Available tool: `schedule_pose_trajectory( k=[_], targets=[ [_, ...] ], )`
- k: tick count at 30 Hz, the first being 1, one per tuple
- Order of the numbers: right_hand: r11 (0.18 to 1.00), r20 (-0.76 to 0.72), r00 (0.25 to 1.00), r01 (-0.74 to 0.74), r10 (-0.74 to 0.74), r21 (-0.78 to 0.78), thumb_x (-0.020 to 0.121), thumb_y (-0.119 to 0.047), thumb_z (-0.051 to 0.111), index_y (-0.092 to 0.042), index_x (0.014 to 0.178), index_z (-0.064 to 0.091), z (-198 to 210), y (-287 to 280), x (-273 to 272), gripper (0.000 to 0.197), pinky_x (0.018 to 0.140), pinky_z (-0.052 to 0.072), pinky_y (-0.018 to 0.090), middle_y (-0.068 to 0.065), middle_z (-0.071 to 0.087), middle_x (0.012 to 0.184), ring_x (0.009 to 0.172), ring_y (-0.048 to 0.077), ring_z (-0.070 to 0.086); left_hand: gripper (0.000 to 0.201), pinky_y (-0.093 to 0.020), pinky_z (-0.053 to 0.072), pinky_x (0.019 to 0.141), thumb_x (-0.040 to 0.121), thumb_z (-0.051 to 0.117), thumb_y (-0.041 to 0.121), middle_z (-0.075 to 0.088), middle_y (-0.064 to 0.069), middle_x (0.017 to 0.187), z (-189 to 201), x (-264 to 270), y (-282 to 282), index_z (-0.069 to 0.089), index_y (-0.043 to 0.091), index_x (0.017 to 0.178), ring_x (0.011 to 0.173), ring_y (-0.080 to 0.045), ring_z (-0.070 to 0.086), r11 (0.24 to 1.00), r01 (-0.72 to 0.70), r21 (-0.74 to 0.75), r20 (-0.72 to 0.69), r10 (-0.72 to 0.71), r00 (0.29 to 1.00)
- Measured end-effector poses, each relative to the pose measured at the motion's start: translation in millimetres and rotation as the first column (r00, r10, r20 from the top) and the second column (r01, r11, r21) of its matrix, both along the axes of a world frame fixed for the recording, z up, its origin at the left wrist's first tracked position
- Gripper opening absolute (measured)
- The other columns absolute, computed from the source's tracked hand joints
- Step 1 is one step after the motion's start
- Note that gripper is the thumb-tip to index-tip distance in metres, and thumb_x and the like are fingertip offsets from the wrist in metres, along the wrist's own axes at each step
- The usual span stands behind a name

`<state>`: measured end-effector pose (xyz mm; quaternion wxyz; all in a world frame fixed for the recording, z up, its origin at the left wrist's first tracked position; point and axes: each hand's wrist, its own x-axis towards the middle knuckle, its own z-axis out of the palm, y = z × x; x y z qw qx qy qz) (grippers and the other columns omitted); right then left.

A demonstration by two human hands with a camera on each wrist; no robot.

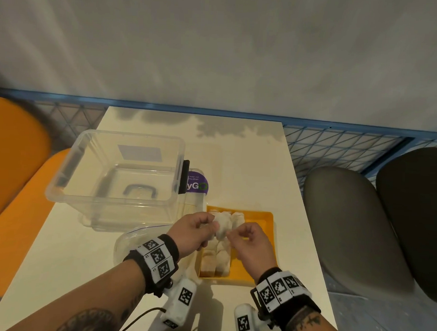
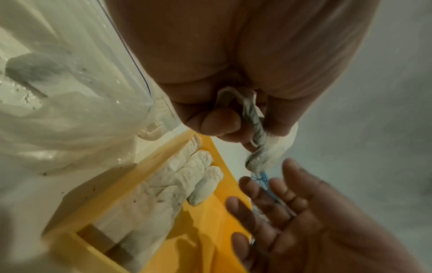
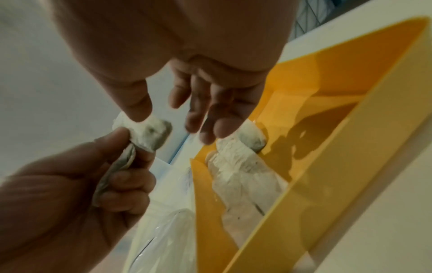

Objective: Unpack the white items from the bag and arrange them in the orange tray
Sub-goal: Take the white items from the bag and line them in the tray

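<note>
My left hand grips a white rolled item just above the far left part of the orange tray. In the left wrist view its fingers curl round that roll. My right hand hovers beside it over the tray, fingers relaxed; in the right wrist view its thumb touches the roll's end. Several white rolls lie in a row along the tray's left side. The clear plastic bag lies left of the tray, under my left wrist.
A clear plastic box stands at the table's back left, with a purple-labelled packet beside it. Grey chairs stand to the right of the table, an orange seat to the left. The tray's right half is bare.
</note>
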<state>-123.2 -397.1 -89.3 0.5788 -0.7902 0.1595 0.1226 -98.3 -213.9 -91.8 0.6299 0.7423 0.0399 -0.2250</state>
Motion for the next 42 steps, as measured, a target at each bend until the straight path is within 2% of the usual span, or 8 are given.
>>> schedule_pose_trajectory(
  k=[4,6,9,14,18,20,37,42],
  targets=[
    [0.976,0.131,0.969,-0.201,0.211,-0.084,0.085,-0.032,0.073,-0.039,0.115,0.062,6,-8,0,0.032,0.079,0.051,0.018,-0.014,0.064,0.103,0.088,0.006,0.062,0.018,-0.025,0.049,0.067,0.094,0.062,0.034,0.063,0.013,0.066,-7,-2,0,0.07,0.03,0.078,0.063,-0.004,0.057,0.96,0.159,0.229,0.076,-0.181,0.981],
    [0.926,0.118,0.929,-0.326,0.351,-0.191,0.087,-0.03,0.071,-0.045,0.1,0.065,7,-8,-1,0.021,0.073,0.049,0.016,-0.017,0.065,0.089,0.08,0.002,0.059,0.017,-0.022,0.048,0.068,0.093,0.064,0.033,0.064,0.013,0.068,-9,-4,-1,0.071,0.029,0.079,0.063,0.0,0.056,0.938,0.204,0.279,0.083,-0.236,0.968],
    [0.894,0.061,0.923,-0.351,0.381,-0.28,0.088,-0.026,0.069,-0.04,0.086,0.064,2,-11,-4,0.015,0.063,0.045,0.013,-0.015,0.059,0.074,0.067,-0.002,0.055,0.011,-0.02,0.047,0.071,0.093,0.064,0.033,0.067,0.014,0.077,-10,-7,-1,0.071,0.033,0.084,0.068,0.002,0.058,0.908,0.253,0.335,0.062,-0.288,0.956],
    [0.803,-0.113,0.912,-0.401,0.394,-0.441,0.089,-0.027,0.062,-0.036,0.078,0.055,-8,-31,1,0.015,0.066,0.048,0.024,-0.01,0.061,0.078,0.072,0.005,0.057,0.008,-0.026,0.053,0.072,0.094,0.061,0.032,0.067,0.013,0.092,-15,-7,13,0.068,0.034,0.092,0.074,-0.005,0.06,0.934,0.15,0.325,-0.021,-0.152,0.988],
    [0.564,-0.383,0.789,-0.612,0.481,-0.554,0.092,-0.022,0.052,-0.025,0.102,0.064,-6,-38,19,0.016,0.079,0.052,0.031,-0.001,0.065,0.106,0.095,0.019,0.06,0.013,-0.027,0.051,0.062,0.091,0.061,0.02,0.068,0.0,0.087,-16,-8,23,0.067,0.028,0.1,0.07,-0.014,0.061,0.969,0.06,0.241,-0.115,-0.033,0.993],
    [0.519,-0.443,0.765,-0.643,0.468,-0.563,0.091,-0.021,0.053,-0.021,0.106,0.066,-6,-36,30,0.02,0.082,0.052,0.032,0.002,0.065,0.11,0.099,0.022,0.06,0.021,-0.029,0.052,0.064,0.087,0.063,0.014,0.07,-0.007,0.094,-19,-7,28,0.066,0.028,0.102,0.074,-0.018,0.063,0.977,0.047,0.206,-0.158,-0.014,0.987],
    [0.604,-0.387,0.864,-0.503,0.323,-0.618,0.089,-0.023,0.062,-0.023,0.095,0.068,-35,-19,91,0.008,0.069,0.046,0.027,0.004,0.07,0.106,0.089,0.023,0.063,0.02,-0.031,0.059,0.067,0.086,0.07,0.013,0.075,-0.014,0.093,-27,-4,44,0.065,0.022,0.103,0.067,-0.019,0.066,0.99,-0.017,0.142,-0.14,0.037,0.989],
    [0.623,-0.374,0.879,-0.473,0.295,-0.622,0.088,-0.024,0.062,-0.021,0.1,0.064,-34,-20,92,0.012,0.08,0.052,0.03,0.004,0.066,0.112,0.095,0.024,0.063,0.018,-0.037,0.062,0.071,0.085,0.072,0.012,0.074,-0.016,0.093,-25,-1,39,0.066,0.018,0.101,0.067,-0.021,0.068,0.989,-0.011,0.145,-0.127,0.03,0.991]
  ],
)
